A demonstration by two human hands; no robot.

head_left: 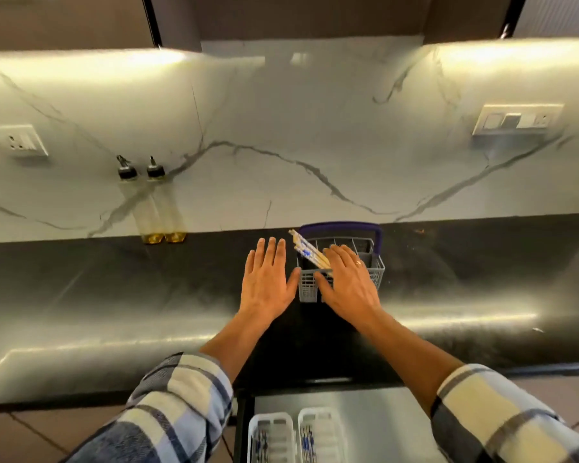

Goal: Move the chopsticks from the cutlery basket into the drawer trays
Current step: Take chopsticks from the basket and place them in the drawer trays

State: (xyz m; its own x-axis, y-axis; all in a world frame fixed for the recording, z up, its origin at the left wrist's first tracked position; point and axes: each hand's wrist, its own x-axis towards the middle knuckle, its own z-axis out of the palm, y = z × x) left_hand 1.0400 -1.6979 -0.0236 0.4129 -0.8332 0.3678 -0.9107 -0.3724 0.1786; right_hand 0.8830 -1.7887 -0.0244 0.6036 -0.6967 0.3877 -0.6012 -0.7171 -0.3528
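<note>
A bundle of pale wooden chopsticks (310,251) with blue markings leans in the left compartment of a grey cutlery basket (341,272), just right of the frame's centre. Their long axis runs diagonally: the upper ends point toward the upper left, sticking out past the basket's left rim, and the lower ends go down to the right, where they disappear beneath the right hand. The basket has a dark blue handle (341,227) arching over its far side, and it stands on a dark, glossy countertop (114,295).

The right hand (348,282) lies palm down over the front of the basket, fingers stretched toward the upper left and resting on the chopsticks; whether it grips them cannot be told. A ring shows on one finger. The left hand (268,279) is just left of the basket, palm down, fingers straight and slightly spread, pointing up the frame, holding nothing. Both forearms reach up from the bottom of the frame in rolled plaid sleeves.

At the bottom centre, an open drawer (365,416) holds two white trays (295,436) side by side, with blue-marked items inside them. In the upper left, two oil bottles (154,208) stand against a white marble backsplash (315,145).
</note>
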